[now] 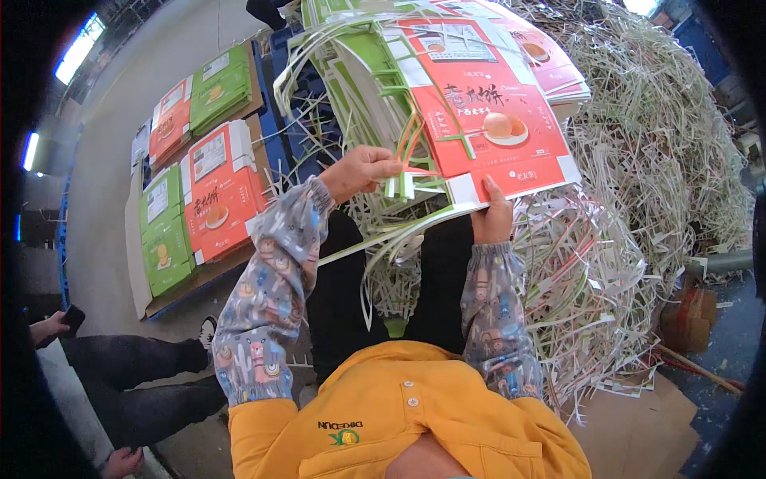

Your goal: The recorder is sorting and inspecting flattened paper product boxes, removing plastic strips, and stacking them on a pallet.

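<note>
A red printed carton blank with white corner flaps lies on a stack in front of me, its lower edge toward me. My right hand grips that lower edge, thumb on top and the fingers mostly hidden underneath. At the blank's left edge, my left hand is closed in a pinch on thin paper trim strips, green, white and red. More green and white strips hang along the stack's left side. One long pale strip runs from the blank's lower corner toward my left sleeve.
A large heap of shredded paper trim rises on the right. Left of me, stacked red and green blanks sit on a cardboard-covered pallet. Another person's legs are at lower left. A brown box stands at right.
</note>
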`<state>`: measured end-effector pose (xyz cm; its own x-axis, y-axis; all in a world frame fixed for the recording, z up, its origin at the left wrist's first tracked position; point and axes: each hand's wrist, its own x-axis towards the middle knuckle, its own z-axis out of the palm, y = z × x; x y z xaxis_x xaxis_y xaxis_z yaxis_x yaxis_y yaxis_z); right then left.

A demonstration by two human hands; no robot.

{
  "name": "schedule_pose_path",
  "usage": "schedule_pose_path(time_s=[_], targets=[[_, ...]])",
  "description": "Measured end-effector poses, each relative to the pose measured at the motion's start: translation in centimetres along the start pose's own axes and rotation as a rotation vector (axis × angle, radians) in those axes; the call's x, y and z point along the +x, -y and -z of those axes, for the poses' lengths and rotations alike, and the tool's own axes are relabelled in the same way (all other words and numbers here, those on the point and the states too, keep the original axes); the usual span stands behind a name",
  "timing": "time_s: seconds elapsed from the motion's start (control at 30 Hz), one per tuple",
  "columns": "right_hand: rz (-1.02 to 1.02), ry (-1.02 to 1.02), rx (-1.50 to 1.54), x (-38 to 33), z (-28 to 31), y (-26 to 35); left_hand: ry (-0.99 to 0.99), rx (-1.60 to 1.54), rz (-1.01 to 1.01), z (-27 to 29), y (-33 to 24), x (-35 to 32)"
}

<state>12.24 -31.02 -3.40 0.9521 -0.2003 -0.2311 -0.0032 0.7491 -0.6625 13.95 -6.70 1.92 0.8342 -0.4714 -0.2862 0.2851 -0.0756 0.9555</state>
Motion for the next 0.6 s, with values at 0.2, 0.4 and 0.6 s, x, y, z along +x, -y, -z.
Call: schedule_pose_path(time_s=[0.2,0.4,0.6], targets=[[0.109,0.019,-0.032,0.6,1.4,1.4,-0.216,0.499,-0.252,2.3,2.1,-0.3],[0.012,0.011,-0.084,-0.2,0.9,2.4,-0.638,1.322,-0.09,4.5,1.9,-2.0],[0.074,0.004,-0.074,0.3,1.8,2.4,-0.751,1.123,-0.871,-5.5,-2.1,-1.9]])
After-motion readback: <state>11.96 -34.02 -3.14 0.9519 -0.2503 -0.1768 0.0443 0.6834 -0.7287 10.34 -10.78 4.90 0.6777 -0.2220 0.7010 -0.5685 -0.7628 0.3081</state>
